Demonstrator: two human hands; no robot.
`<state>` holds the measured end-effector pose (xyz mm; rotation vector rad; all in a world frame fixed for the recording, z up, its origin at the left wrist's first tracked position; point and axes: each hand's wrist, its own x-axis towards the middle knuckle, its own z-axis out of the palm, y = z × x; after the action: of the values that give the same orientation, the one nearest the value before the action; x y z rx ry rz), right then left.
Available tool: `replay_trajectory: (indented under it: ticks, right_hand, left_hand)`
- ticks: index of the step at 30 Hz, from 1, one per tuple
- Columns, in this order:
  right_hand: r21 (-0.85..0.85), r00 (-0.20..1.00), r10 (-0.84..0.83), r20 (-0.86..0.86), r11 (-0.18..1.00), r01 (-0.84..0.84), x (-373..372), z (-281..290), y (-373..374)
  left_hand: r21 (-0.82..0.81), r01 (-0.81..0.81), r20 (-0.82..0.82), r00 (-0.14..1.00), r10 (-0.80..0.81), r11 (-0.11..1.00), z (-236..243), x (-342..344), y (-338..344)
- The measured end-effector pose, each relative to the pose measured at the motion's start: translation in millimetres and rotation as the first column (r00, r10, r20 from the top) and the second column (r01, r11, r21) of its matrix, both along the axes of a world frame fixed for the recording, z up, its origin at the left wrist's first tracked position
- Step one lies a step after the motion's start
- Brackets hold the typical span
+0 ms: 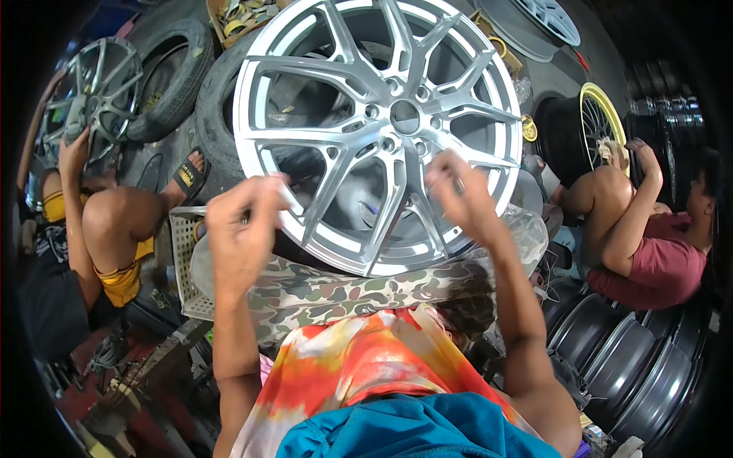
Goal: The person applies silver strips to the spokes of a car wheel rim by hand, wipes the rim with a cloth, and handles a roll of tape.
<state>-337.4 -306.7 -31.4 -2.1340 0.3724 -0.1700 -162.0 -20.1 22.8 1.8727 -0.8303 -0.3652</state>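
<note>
A large silver multi-spoke wheel rim lies face up before me over camouflage-clad legs. My left hand is at the rim's lower left, fingers curled and pinched; whatever they hold, if anything, is too blurred to make out. My right hand is over the lower right spokes, its bent fingers smeared by motion, so I cannot tell whether it holds anything.
At left, a seated person holds a spoked rim beside tyres. A plastic crate stands near my left. At right, another person works at a yellow-lipped rim; dark rims are stacked behind my right arm.
</note>
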Motion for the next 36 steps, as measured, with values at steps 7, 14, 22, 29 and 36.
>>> replay_trajectory:
  ticks: [7,14,22,29,36]
  right_hand:
    - [-0.469,0.929,-0.296,-0.224,0.868,0.164,-38.3,-75.9,-161.5]
    - [-0.440,0.960,-0.158,-0.229,0.897,0.042,-34.8,-104.0,-172.3]
    - [-0.425,0.925,-0.309,-0.223,0.884,0.193,-35.2,-94.2,-142.3]
    - [-0.219,0.909,-0.322,-0.264,0.938,0.269,-64.5,-74.9,-56.5]
    - [0.028,0.889,-0.226,-0.398,0.966,0.258,-70.2,-57.9,15.0]
  left_hand:
    - [0.062,-0.450,-0.383,0.814,0.437,0.891,-55.3,-40.4,31.3]
    - [0.104,-0.394,-0.709,0.614,0.346,0.913,-84.6,-84.8,20.8]
    - [0.203,-0.214,-0.673,0.678,0.295,0.956,-84.8,-66.8,6.8]
    - [0.471,-0.241,-0.321,0.849,0.420,0.848,-54.3,22.4,25.9]
    - [0.272,-0.270,0.135,0.961,0.241,0.924,-43.5,173.9,-35.4]
